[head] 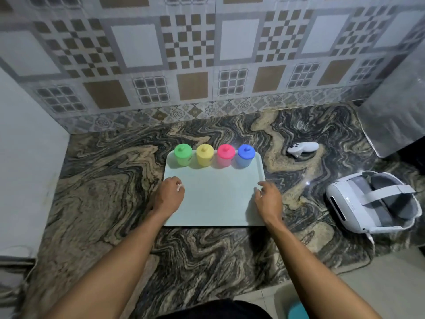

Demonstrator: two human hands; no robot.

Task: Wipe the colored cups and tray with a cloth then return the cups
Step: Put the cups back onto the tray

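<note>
A pale green tray [216,199] lies on the marbled counter. Along its far edge stand lidded cups in a row: green [183,155], yellow [204,155], pink [225,155] and blue [245,156]. My left hand [170,195] rests on the tray's left edge with fingers curled; something small and white shows at the fingertips, too small to identify. My right hand [268,199] lies on the tray's right edge, fingers spread, holding nothing. No cloth is plainly visible.
A white VR headset [372,201] sits on the counter to the right, a white controller [302,148] behind it. A shiny metal box [400,107] stands at the far right. A tiled wall backs the counter; a white wall closes the left side.
</note>
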